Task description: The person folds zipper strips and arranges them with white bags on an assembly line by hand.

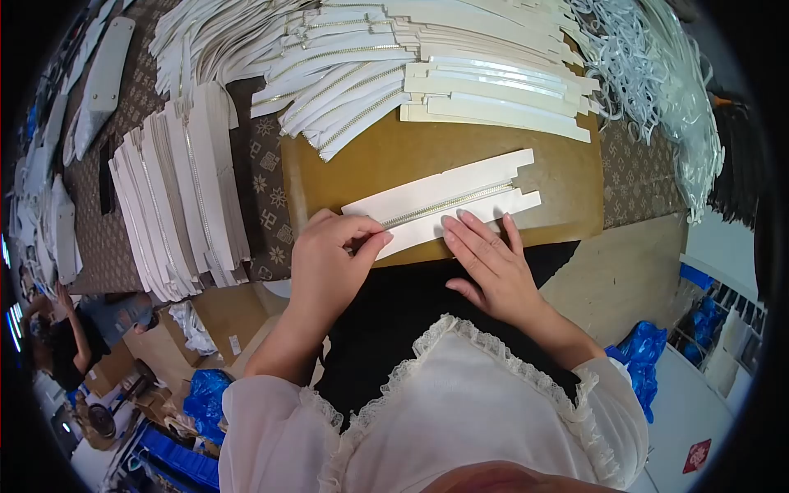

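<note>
A white zipper strip (444, 185) with a metal-toothed zipper along its middle lies slanted on the brown board (329, 172). Its right end is notched at the corners. My left hand (333, 246) pinches the strip's left end between thumb and forefinger, covering that end of the zipper. Flat on the lower edge, my right hand (493, 267) has its fingers extended and its thumb apart. Beyond my hands, finished-looking zipper strips (345, 107) and plain cream strips (501, 107) lie in overlapping rows on the far part of the board.
To the left, a stack of zipper strips (181, 189) rests on the patterned cloth (267, 197). White cords (625, 57) and clear plastic (686, 107) hang at the right edge. Blue bags (645, 353) lie lower right. Another person (74, 329) works at far left.
</note>
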`<state>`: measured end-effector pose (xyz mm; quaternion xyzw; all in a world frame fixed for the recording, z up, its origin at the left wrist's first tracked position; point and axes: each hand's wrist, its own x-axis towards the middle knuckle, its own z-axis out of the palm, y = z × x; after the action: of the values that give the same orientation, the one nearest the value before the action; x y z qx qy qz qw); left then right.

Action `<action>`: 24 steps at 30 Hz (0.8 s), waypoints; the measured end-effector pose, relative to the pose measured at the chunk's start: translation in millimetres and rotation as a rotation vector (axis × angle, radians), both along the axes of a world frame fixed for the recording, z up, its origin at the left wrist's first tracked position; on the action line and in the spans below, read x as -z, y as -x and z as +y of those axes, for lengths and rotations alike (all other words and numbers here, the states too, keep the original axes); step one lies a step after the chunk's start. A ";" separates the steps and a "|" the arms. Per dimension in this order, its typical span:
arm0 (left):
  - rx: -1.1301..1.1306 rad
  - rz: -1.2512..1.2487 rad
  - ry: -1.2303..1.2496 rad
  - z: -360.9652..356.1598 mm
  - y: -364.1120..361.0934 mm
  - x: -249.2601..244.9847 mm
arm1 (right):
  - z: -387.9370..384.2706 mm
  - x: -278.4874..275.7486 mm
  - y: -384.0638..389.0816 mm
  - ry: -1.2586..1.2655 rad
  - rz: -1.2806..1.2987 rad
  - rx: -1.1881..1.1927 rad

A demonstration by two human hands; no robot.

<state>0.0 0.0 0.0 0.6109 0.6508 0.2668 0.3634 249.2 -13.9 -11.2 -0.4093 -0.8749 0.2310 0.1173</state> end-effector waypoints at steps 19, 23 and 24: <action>-0.002 0.012 0.045 0.0 3.3 -1.6 | -11.2 19.3 23.9 -0.225 -0.098 0.110; -0.001 0.006 0.033 -0.5 3.5 -0.5 | -13.6 23.1 28.3 -0.271 -0.125 0.129; -0.004 0.007 0.032 -0.5 3.4 -0.8 | -13.7 23.4 29.1 -0.272 -0.124 0.127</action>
<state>-3.4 -0.5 0.8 0.6047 0.6574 0.2547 0.3705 220.1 -27.6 -34.7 -0.4575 -0.8760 0.0770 0.1316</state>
